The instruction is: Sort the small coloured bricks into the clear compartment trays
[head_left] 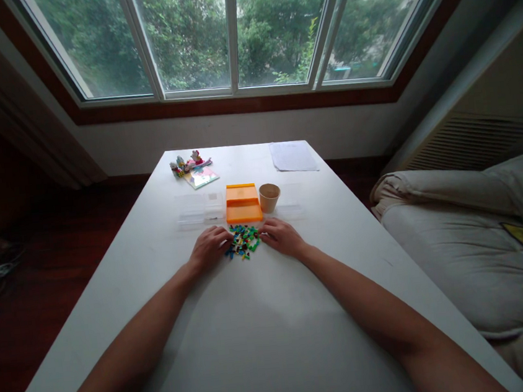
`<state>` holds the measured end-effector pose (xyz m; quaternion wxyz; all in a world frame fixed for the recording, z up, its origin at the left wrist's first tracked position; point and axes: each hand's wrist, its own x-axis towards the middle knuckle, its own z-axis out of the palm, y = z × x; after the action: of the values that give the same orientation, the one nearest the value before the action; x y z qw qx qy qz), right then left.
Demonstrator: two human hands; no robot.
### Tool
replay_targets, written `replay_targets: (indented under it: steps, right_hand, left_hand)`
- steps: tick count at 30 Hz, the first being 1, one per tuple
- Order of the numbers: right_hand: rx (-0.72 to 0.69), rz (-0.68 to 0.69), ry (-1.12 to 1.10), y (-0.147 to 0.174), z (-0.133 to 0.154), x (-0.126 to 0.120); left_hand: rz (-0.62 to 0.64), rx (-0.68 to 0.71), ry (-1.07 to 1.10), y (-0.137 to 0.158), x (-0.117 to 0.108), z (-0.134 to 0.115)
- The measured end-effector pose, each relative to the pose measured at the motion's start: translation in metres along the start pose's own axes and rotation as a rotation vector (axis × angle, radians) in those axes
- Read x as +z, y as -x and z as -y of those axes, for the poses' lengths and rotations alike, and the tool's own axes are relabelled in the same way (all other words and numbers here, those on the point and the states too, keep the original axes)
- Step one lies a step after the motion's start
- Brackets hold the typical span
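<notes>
A loose pile of tiny building bricks (pixel 245 240), mostly green and blue with some yellow, white and dark red ones, lies on the white table. My left hand (pixel 209 247) rests at the pile's left edge, its fingers bent and slightly apart, with the fingertips against the bricks. On the opposite edge is my right hand (pixel 281 236), fingers loosely apart and tips touching the bricks. No brick is visibly gripped in either hand, though the fingertips are small in view. Just behind the pile stands an orange plastic box (pixel 243 211) with a divider, beside a brown paper cup (pixel 270 198).
Clear plastic trays (pixel 200 210) flank the box on the left, and another clear tray (pixel 291 210) lies behind my right hand. Small brick figures (pixel 188 164) and a colourful card (pixel 202 176) sit at the far left. Paper sheets (pixel 293 156) lie far right. A sofa (pixel 453 244) stands beside the table.
</notes>
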<state>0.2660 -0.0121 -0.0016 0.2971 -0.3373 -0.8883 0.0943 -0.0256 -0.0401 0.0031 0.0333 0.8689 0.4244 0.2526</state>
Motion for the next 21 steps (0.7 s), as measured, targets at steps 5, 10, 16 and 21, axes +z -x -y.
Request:
replay_targets:
  steps: [5, 10, 16, 21]
  right_hand:
    - [0.002, 0.005, 0.007, 0.0, 0.0, -0.001]
    - [-0.005, -0.006, -0.003, 0.001, -0.001, 0.0]
    - [-0.016, -0.011, -0.005, 0.001, -0.003, 0.001]
    - [-0.007, -0.004, -0.002, 0.001, -0.002, 0.001]
  left_hand:
    - [-0.063, -0.042, 0.028, 0.0, 0.0, 0.001]
    - [-0.137, -0.149, 0.04, 0.001, 0.001, 0.008]
    - [-0.175, -0.23, 0.142, 0.002, 0.004, 0.015]
    - [-0.153, -0.229, 0.168, 0.002, 0.006, 0.013]
